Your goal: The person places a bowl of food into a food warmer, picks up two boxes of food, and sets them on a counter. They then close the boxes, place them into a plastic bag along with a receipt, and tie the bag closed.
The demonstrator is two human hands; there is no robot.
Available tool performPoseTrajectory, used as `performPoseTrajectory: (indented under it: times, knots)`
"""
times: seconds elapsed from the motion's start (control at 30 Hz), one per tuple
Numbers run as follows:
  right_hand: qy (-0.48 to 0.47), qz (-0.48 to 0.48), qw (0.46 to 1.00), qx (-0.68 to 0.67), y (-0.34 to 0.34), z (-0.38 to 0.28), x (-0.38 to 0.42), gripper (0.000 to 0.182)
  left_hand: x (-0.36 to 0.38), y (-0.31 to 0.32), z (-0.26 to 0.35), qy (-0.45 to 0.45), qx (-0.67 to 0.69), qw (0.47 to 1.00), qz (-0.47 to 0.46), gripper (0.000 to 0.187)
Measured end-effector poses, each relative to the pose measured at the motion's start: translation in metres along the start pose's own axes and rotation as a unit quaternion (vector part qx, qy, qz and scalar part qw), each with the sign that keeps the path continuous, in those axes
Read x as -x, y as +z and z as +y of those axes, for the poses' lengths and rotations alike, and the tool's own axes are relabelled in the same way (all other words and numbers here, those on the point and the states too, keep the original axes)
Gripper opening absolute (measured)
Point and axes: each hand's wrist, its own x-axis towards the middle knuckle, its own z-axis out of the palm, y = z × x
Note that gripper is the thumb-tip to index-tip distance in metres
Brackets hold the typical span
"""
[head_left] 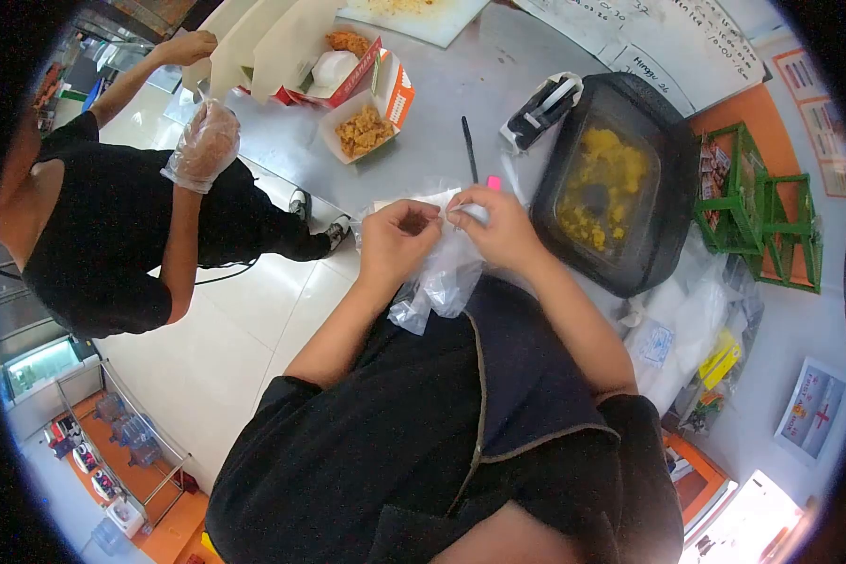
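Both my hands are close together over a clear plastic bag [442, 274] at the front edge of the metal table [301, 141]. The fingers of my left hand [399, 240] are pinched on the top of the bag. My right hand [500, 228] is closed on the plastic too, with a small white piece [472, 212] between its fingers. What the bag holds is hidden. Just beyond my right hand lie a pink object [493, 182] and a thin black stick [469, 148].
A black tub [661, 179] with yellow food stands right, beside a tape dispenser [542, 111]. Food boxes [393, 94] with fried pieces are at the back. A co-worker [113, 216] stands left, one gloved hand [207, 146] near them. Green racks [744, 193] are far right.
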Motion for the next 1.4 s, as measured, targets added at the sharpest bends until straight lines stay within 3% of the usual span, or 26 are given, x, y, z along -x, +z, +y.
performPoseTrajectory:
  times: [0.17,0.67,0.77,0.87,0.97,1.23,1.4]
  knots:
    - [-0.011,0.012,1.0,-0.013,0.002,-0.001,0.001,0.015,0.002,0.0,0.002,0.107,-0.022,0.994,0.023,0.012]
    - [-0.012,-0.004,1.0,-0.007,-0.001,-0.001,0.002,0.016,-0.002,-0.002,0.009,0.079,-0.041,0.994,-0.062,0.015]
    - [0.003,-0.012,1.0,-0.011,-0.003,-0.005,0.004,0.02,-0.001,0.001,0.005,0.134,-0.081,0.986,-0.056,0.014]
    - [-0.026,0.01,1.0,-0.004,-0.003,-0.006,0.006,0.027,-0.003,0.0,0.0,0.108,-0.078,0.988,-0.072,0.013]
    - [0.041,0.001,0.998,-0.041,-0.006,-0.008,0.006,0.035,-0.007,-0.004,-0.002,0.09,-0.03,0.991,-0.096,0.013]
    - [-0.002,-0.013,0.995,-0.096,-0.002,0.004,0.006,0.042,-0.004,-0.003,0.002,0.084,-0.095,0.988,-0.09,0.014]
    - [0.027,-0.017,0.996,-0.088,-0.006,0.004,0.007,0.042,-0.003,-0.001,0.001,0.079,-0.109,0.988,-0.074,0.016]
